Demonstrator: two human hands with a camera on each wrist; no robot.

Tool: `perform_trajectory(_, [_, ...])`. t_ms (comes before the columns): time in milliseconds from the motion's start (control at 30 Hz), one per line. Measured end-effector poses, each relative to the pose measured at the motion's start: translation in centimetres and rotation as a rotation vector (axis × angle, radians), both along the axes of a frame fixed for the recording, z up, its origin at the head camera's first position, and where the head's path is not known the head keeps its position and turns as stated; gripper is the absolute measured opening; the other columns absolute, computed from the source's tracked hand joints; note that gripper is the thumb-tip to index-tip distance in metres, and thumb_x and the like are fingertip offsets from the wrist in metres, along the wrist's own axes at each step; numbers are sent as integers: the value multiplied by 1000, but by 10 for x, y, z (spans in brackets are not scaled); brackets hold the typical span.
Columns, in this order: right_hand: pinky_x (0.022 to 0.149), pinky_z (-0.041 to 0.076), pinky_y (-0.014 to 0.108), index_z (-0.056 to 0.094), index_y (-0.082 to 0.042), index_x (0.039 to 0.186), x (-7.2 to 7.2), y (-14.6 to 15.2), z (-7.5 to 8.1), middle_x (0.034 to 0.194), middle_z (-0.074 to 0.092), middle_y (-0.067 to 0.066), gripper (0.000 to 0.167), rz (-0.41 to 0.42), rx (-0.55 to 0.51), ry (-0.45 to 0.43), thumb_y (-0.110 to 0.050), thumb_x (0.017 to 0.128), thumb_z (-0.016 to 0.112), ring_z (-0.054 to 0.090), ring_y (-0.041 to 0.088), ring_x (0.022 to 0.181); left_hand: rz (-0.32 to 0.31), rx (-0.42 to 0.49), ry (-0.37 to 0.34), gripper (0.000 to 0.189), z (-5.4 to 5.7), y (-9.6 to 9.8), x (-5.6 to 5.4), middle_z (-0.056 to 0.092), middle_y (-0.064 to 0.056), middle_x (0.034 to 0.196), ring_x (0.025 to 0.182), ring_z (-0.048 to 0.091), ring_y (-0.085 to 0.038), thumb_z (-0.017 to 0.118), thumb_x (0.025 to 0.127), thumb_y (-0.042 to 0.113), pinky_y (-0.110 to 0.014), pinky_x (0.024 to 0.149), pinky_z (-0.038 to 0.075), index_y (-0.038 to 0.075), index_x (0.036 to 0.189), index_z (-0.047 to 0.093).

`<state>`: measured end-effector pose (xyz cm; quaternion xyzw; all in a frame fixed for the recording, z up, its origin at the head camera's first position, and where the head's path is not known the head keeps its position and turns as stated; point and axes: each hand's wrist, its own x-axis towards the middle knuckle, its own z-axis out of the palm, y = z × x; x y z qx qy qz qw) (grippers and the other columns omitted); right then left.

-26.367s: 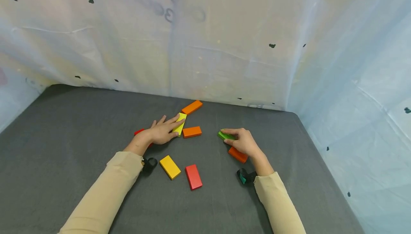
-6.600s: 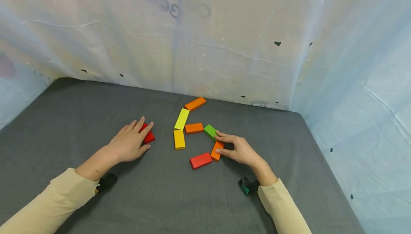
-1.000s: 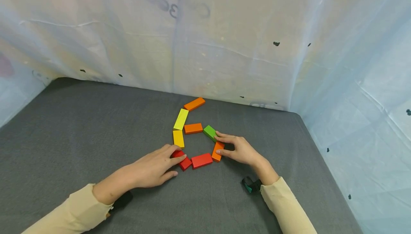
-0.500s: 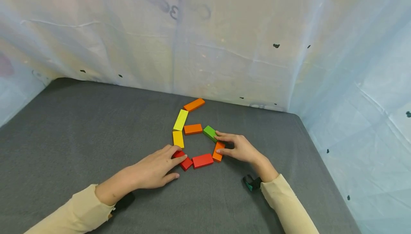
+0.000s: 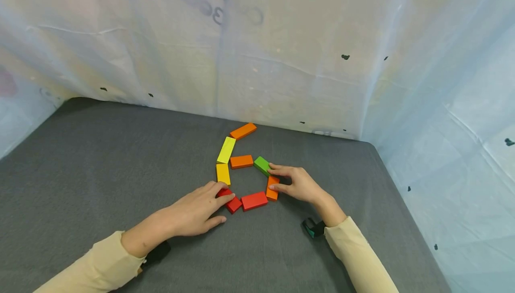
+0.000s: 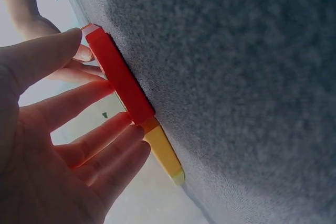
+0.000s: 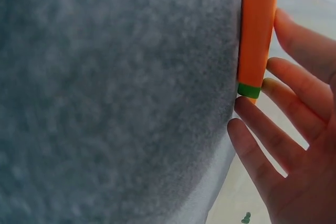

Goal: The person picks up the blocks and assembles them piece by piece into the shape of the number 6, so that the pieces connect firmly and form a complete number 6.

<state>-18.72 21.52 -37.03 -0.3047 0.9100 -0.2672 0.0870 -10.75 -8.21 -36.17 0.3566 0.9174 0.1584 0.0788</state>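
Note:
Several flat blocks lie on the grey cloth in a loop with a tail at its upper left. My left hand (image 5: 191, 210) rests its fingertips on a dark red block (image 5: 232, 203) at the loop's lower left, fingers extended; they cover part of it. My right hand (image 5: 299, 186) has its thumb on an orange block (image 5: 272, 193) and its fingertips at a green block (image 5: 261, 164), fingers loosely spread in the right wrist view. Between the two hands lies a brighter red block (image 5: 254, 201). A golden-yellow block (image 5: 223, 173) sits just above my left fingers.
A second orange block (image 5: 242, 161) forms the loop's top. A lemon-yellow block (image 5: 226, 150) and a third orange block (image 5: 243, 131) make the tail, near the back edge of the cloth-covered table (image 5: 120, 159). Translucent plastic sheeting (image 5: 281, 60) hangs behind and at the sides.
Since the oldest frame, the green, golden-yellow, red and right-hand orange blocks have moved into the loop, the dark red one last. Over the last half second, the right-hand orange block has shifted slightly away.

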Motion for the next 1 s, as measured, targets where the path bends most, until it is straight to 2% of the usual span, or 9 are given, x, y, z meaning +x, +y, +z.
perform_trajectory(200, [104,43,48,60,-7,131,2,-2,2,145,48,7,47,-1,11,26,-25,88,70,47,28,132,18,6,1,53,0,-2,-1,47,-13,135,111,49,-24,66,91,31,-43,93,48,9,138,53])
perform_trajectory(433, [105,41,50,62,-9,130,9,-5,4,144,49,6,47,-18,1,74,-27,87,72,48,28,131,100,42,112,54,0,-6,-4,45,-21,141,124,48,-34,67,91,29,-50,99,45,4,137,53])
perform_trajectory(567, [105,41,50,62,-9,130,15,-8,4,143,51,7,49,-7,-10,90,-30,86,72,48,27,131,159,16,139,57,-2,-4,-10,41,-25,145,130,43,-39,64,92,32,-54,102,41,1,139,50])
perform_trajectory(800, [107,38,51,66,-12,126,21,-13,3,142,52,7,44,74,-8,67,-29,86,72,45,27,134,204,-62,93,62,-3,3,-20,36,-26,149,136,35,-43,60,95,32,-54,109,33,-5,141,43])
perform_trajectory(1000, [110,34,53,70,-15,120,24,-16,3,142,52,6,38,144,28,46,-28,84,74,41,28,137,219,-94,55,63,-2,7,-24,35,-24,150,137,33,-44,59,95,33,-55,110,32,-5,142,42])
